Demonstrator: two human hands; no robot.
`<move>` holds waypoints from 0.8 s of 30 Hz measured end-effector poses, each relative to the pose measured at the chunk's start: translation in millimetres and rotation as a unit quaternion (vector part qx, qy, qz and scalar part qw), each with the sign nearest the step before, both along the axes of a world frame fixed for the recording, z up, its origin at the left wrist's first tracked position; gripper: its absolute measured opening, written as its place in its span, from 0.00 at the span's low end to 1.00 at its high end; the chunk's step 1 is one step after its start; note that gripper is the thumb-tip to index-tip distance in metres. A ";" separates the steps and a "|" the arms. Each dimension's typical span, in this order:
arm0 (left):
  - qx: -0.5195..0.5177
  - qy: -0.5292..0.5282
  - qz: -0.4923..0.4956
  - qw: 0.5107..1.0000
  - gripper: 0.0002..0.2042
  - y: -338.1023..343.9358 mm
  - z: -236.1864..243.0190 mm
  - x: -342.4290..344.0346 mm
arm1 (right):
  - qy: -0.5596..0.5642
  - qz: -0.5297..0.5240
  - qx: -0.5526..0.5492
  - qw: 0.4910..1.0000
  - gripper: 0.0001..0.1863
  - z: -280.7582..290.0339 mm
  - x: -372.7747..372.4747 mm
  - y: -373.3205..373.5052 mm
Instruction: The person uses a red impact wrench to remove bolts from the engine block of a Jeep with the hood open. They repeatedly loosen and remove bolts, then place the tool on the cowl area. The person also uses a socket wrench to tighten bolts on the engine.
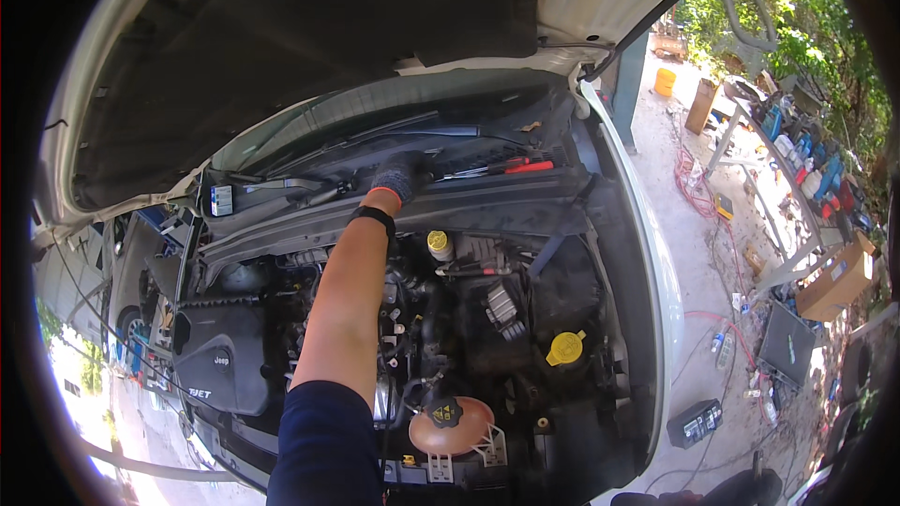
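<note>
My left hand (398, 176), in a dark knit glove with an orange cuff, reaches over the engine bay to the cowl (281, 155) below the windshield. Its fingers point away and blend into the dark plastic, so I cannot make out whether they grip anything. Just right of them lie slim metal tools (461, 172) and a red-handled tool (530, 167). To the left of the hand rests a dark tool with a metal shaft (330, 194), and farther left a small blue-and-white box (221, 200). My right hand is out of view.
The raised hood (309, 28) hangs overhead. Below my arm are the engine cover (220, 356), a coolant reservoir (450, 426) with a black cap, and two yellow caps (565, 348). Outside right, a cluttered rack (797, 178), cardboard box (837, 276) and red hose (694, 183) stand on the ground.
</note>
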State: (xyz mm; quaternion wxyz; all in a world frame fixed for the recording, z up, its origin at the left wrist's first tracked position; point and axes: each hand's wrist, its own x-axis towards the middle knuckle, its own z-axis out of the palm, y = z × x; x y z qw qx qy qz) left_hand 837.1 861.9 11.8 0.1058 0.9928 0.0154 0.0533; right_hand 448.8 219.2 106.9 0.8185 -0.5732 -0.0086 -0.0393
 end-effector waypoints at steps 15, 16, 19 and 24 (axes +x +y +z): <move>0.036 0.071 0.130 0.988 0.20 -18.6 -10.1 130.6 | 0.028 -0.028 0.039 0.998 0.09 -12.2 35.6 11.0; 0.077 0.083 0.107 0.988 0.19 -9.1 -7.9 126.4 | 0.030 -0.025 0.047 0.998 0.09 -13.1 35.3 11.0; 0.053 -0.036 0.091 0.994 0.17 -16.1 9.7 107.4 | 0.030 -0.036 0.054 0.997 0.09 -10.0 25.9 8.8; 0.145 -0.069 -0.149 0.976 0.20 -37.5 61.2 -45.8 | 0.026 -0.014 0.084 0.996 0.10 -6.6 -2.3 5.8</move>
